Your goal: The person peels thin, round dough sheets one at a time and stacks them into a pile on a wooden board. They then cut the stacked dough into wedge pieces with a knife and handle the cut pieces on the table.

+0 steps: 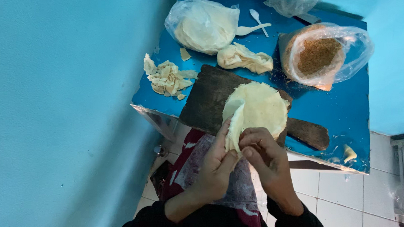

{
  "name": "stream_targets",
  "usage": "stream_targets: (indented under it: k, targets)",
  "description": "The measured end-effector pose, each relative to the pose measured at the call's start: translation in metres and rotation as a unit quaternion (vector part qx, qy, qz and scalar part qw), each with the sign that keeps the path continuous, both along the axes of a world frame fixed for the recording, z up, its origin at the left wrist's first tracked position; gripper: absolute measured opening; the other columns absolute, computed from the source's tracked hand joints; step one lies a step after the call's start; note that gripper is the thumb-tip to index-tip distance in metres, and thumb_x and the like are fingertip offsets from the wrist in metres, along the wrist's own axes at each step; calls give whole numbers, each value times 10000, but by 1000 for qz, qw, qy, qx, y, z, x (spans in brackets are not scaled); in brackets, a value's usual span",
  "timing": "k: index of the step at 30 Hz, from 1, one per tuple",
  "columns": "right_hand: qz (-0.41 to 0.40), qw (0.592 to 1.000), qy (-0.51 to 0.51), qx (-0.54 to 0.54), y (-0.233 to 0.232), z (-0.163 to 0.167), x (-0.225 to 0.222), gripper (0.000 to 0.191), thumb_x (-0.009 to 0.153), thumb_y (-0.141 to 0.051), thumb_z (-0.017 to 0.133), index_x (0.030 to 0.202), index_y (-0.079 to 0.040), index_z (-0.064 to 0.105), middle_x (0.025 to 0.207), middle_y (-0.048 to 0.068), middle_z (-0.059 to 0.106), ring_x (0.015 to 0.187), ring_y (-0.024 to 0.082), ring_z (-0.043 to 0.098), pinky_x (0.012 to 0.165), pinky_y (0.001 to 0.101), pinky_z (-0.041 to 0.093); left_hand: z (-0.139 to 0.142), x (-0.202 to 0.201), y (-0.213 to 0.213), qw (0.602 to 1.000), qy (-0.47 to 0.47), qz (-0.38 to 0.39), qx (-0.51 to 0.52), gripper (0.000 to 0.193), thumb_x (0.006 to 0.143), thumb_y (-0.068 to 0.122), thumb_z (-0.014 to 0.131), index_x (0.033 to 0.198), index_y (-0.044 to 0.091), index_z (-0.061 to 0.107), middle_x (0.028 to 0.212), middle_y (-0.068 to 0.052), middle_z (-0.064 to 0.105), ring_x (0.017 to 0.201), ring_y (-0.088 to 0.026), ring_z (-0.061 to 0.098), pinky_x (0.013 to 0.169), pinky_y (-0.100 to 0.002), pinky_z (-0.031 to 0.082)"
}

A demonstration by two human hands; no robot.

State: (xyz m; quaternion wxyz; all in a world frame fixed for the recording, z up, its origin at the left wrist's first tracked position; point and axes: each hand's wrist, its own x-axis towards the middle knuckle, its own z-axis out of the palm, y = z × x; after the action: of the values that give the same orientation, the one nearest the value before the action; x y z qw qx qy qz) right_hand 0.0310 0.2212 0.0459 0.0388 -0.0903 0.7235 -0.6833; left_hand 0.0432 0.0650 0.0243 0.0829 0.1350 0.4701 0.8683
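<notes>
Seen from above, looking down over a small blue table [347,111] set against turquoise walls.

Two bare hands at the near edge of a dark wooden board [211,98]. Left hand [215,166] pinching the lifted near edge of one round, pale dough sheet [259,107] between thumb and fingers. Right hand [264,152] curled beside it, fingertips gripping the same folded-up flap. Rest of the sheet lying flat on the right part of the board, overhanging its near side.

Counted around the board:
- One heap of torn dough scraps [167,78], just left of the board's far corner.
- One crumpled lump of dough [245,58], just beyond the board's far edge.
- One clear plastic bag of pale dough sheets [201,25], farther beyond the board, to the left.
- One open plastic bag of brown crumbs [320,55], beyond the board to the right.
- Two white plastic spoons [255,27], crossed, between the two bags.
- One more clear bag [291,4], partly cut off at the top, contents not clear.
- One small pale scrap [349,154] near the table's front right corner, right of the board's handle.

Below the board: lap covered by dark red cloth and a plastic sheet [208,173], white tiled floor [343,197] to the right. Black sleeves at both wrists.
</notes>
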Motion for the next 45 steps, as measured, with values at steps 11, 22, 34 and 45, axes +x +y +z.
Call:
stream_targets:
  k: [11,22,34,45]
  targets:
    - [-46,998,33,-1,3,-4,0,88,952,39,630,1006,38,700,1080,98,682,990,145,648,855,263,522,7,5,2,999,33,-2,-32,654,1086,54,381,1666,-41,96,1636,-211,345,1484,-231,386,1235,-344,307]
    - [-69,973,-102,-197,0,-18,-2,140,1008,-44,541,1093,16,635,1152,118,683,1049,175,638,935,307,532,-16,3,16,987,-28,115,107,590,1065,75,401,1616,-49,227,1599,-206,421,1417,-219,497,1178,-365,424]
    - [-111,986,-26,-118,9,-37,-7,72,1024,42,630,1045,-8,582,1059,92,670,962,134,652,877,295,541,1,15,11,993,7,119,7,599,1055,73,449,1608,-48,253,1536,-203,470,1391,-247,514,1169,-365,424]
    - [-77,961,-64,-259,4,-25,-7,239,981,-11,628,1199,-41,535,1131,98,662,1032,170,649,889,328,552,3,7,3,947,-205,212,129,356,966,148,644,1255,-60,626,1110,-128,726,998,-208,711,850,-343,597]
